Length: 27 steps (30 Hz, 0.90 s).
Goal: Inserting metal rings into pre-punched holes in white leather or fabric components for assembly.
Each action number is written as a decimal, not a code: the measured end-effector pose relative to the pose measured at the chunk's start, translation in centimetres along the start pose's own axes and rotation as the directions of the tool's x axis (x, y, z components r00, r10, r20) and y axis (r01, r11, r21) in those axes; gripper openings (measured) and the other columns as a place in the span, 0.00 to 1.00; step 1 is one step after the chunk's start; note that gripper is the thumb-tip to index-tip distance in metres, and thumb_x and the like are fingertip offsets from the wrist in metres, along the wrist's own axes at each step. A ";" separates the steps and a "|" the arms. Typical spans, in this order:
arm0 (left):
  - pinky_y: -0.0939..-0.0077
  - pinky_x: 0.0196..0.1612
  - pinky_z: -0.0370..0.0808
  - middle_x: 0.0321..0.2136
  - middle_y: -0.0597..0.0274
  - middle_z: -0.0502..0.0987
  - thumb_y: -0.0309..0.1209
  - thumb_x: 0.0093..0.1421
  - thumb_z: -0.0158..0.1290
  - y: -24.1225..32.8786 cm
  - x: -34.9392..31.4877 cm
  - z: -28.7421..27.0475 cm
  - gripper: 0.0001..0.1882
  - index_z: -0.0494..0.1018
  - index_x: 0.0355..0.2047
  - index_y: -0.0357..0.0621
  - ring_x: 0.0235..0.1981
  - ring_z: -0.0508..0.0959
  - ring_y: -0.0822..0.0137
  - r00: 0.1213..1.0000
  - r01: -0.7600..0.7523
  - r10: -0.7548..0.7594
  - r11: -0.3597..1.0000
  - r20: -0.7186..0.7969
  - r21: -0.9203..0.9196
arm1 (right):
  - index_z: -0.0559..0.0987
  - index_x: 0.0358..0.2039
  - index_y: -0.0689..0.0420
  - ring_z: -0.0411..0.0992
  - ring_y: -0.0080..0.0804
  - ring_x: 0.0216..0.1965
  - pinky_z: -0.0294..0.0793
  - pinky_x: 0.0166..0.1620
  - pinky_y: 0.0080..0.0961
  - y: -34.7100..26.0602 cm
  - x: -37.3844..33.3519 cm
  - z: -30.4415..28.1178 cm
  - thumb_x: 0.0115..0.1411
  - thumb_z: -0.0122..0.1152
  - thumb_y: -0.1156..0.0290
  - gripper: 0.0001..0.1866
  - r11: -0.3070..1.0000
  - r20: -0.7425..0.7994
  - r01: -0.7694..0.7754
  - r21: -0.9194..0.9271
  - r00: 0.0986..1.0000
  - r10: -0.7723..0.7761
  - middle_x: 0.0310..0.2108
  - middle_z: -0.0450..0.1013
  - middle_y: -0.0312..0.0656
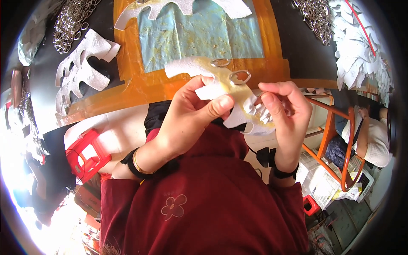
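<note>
My left hand (191, 112) grips a white scalloped piece (244, 101) of sheet material, thumb on top and fingers beneath. Yellowish smears, like glue, mark its middle. Two oval metal rings stand on it: one ring (241, 77) near the centre, another ring (220, 62) toward its far end. My right hand (289, 106) is curled at the piece's right end, beside some crumpled white folds (259, 111). Its thumb and forefinger bend close to each other there; its other fingers are partly hidden. The piece is held up above my lap, at the table's near edge.
Orange tape (102, 102) frames a smeared blue sheet (199, 38) on the black table. More scalloped pieces (85, 70) lie left and at the far edge. Metal rings are heaped (72, 25) at both far corners. White scraps (357, 51) and an orange metal frame (350, 140) are at right.
</note>
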<state>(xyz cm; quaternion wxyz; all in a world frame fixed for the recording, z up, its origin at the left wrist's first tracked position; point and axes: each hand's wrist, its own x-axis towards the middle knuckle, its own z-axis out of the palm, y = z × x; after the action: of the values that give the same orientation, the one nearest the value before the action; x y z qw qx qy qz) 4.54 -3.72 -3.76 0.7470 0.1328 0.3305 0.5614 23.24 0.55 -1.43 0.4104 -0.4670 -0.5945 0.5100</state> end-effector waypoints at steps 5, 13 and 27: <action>0.79 0.44 0.73 0.38 0.66 0.77 0.24 0.61 0.55 -0.4 0.1 0.6 0.08 0.70 0.39 0.47 0.37 0.75 0.76 0.997 -0.069 0.073 0.991 0.032 -0.111 | 0.80 0.37 0.64 0.71 0.11 0.28 0.65 0.27 0.08 -0.3 0.3 0.3 0.58 0.62 0.78 0.06 1.000 -0.003 -0.002 0.030 1.000 0.002 0.30 0.76 0.34; 0.78 0.45 0.73 0.40 0.65 0.77 0.21 0.61 0.54 -0.8 0.1 0.6 0.07 0.68 0.36 0.46 0.41 0.75 0.76 0.992 -0.124 0.128 0.980 0.012 -0.158 | 0.80 0.36 0.63 0.70 0.10 0.27 0.63 0.27 0.08 -0.4 0.7 0.2 0.59 0.62 0.77 0.06 0.999 0.032 -0.003 -0.040 0.999 0.005 0.29 0.75 0.33; 0.80 0.40 0.73 0.32 0.68 0.76 0.31 0.60 0.58 0.7 -0.4 -1.0 0.07 0.74 0.35 0.42 0.34 0.75 0.75 0.973 0.216 -0.206 0.971 0.104 -0.102 | 0.79 0.36 0.64 0.72 0.16 0.28 0.66 0.29 0.09 -0.7 1.5 -1.7 0.56 0.62 0.80 0.06 0.989 0.145 0.116 -0.097 0.984 -0.101 0.28 0.75 0.38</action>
<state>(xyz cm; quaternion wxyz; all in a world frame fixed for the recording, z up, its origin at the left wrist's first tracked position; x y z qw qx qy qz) 3.28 -4.05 -3.93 0.8233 0.0804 0.2758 0.4896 24.50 2.35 -0.49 0.3700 -0.4179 -0.6722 0.4865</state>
